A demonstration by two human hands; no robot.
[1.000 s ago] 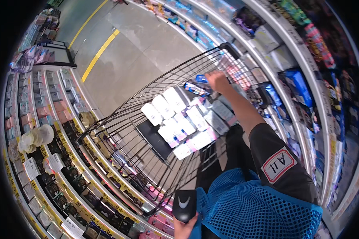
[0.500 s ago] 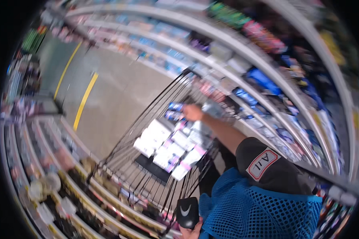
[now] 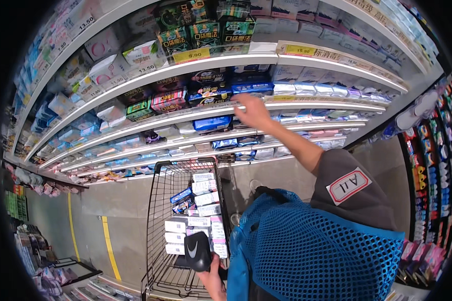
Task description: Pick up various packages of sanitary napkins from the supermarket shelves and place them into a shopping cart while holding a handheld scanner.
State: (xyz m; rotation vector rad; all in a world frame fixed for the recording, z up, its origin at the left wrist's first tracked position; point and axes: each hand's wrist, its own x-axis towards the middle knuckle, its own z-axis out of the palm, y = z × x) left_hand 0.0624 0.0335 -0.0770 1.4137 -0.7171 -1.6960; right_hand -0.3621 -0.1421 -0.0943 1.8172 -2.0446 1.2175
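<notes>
My left hand grips a black handheld scanner over the wire cart, which holds several white packages and blue packs. My right hand reaches up to the shelving with fingers apart and nothing seen in them. Its fingertips are near blue packs and dark packs on one shelf; a larger blue pack sits just below. Whether the fingers touch the shelf edge I cannot tell. A blue mesh bag covers much of the lower right.
Curved-looking shelves of packaged goods span the upper view. A dark display rack stands at the right. Grey floor with yellow lines lies left of the cart, and a low black-framed display sits at the lower left.
The view has swung round to face the shelves. My right hand has left the blue packs in the cart and now reaches toward the shelf. My left hand still holds the scanner.
</notes>
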